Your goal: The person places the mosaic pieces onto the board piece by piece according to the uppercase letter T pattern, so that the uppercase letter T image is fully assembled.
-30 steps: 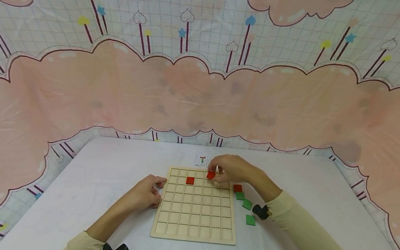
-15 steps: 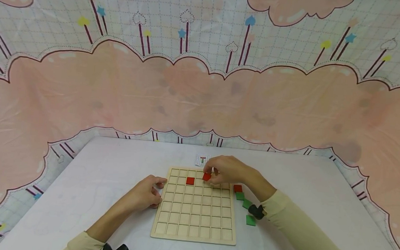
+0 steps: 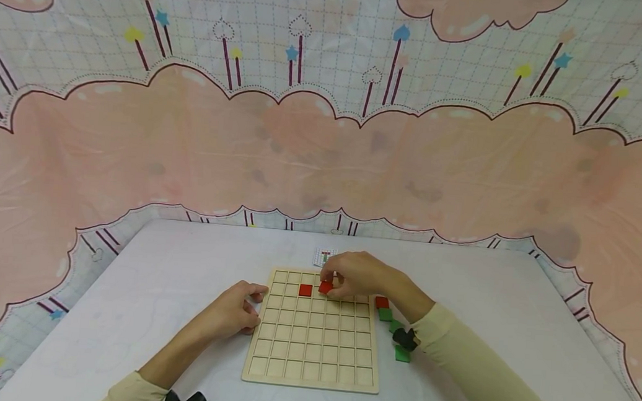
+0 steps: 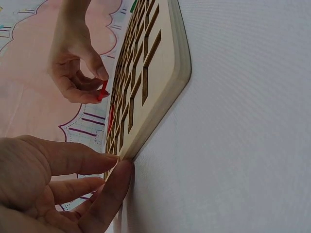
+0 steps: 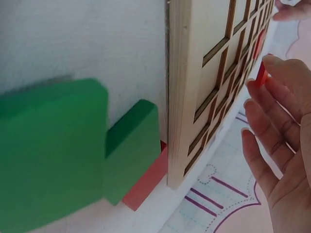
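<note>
A red square tile (image 3: 325,287) is pinched between the thumb and fingers of my right hand (image 3: 357,272). It is held over an upper row of the wooden grid board (image 3: 313,352), tilted in the right wrist view and apart from the surface. Another red tile (image 3: 305,290) lies in a cell just left of it. My left hand (image 3: 229,309) holds the board's left edge with thumb and fingertips; the left wrist view shows the thumb (image 4: 92,159) at the rim and a finger against the side.
Right of the board lie a red tile (image 3: 382,302) and several green tiles (image 3: 385,315), one partly hidden by the right wrist camera (image 3: 405,339). A small printed pattern card (image 3: 325,257) lies behind the board on the white table (image 3: 194,247).
My right hand has moved left and slightly toward me with the red tile, closer to the tile in the board. The left hand and board stay still.
</note>
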A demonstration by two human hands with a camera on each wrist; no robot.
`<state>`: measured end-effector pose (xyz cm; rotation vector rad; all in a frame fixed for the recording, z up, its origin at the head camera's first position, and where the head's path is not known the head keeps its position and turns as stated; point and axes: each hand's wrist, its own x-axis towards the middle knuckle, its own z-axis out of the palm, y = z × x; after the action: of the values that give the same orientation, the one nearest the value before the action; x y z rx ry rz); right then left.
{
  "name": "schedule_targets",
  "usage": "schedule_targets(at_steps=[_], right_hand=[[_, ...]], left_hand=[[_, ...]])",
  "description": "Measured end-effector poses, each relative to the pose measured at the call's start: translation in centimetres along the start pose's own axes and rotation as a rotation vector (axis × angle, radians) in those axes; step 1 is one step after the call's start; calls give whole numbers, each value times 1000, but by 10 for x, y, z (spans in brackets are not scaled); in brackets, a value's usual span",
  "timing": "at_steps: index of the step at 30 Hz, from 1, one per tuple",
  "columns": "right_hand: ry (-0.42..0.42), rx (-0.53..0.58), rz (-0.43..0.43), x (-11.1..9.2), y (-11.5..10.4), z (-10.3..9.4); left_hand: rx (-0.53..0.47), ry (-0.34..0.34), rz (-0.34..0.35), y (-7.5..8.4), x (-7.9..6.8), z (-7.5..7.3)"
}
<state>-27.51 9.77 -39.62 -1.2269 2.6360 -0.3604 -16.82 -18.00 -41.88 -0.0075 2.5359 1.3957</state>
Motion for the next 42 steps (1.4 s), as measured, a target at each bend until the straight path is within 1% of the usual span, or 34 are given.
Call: schedule_targets(at_steps=[6,19,32,39,42], right_hand=[[-4,-49,-38,3,-1,2],[4,-109,-118,8,-3,5],[12,-134,-115,9,-5,7],[14,-129,-117,9,-3,6],[12,-117,-121,9,-2,6]], left_hand=[[7,0,3,0,0,0],[17,-4,6,0,1,0],[16,-3,7,0,0,0],[19,-2,18,1,0,0],[11,0,9,1,0,0]])
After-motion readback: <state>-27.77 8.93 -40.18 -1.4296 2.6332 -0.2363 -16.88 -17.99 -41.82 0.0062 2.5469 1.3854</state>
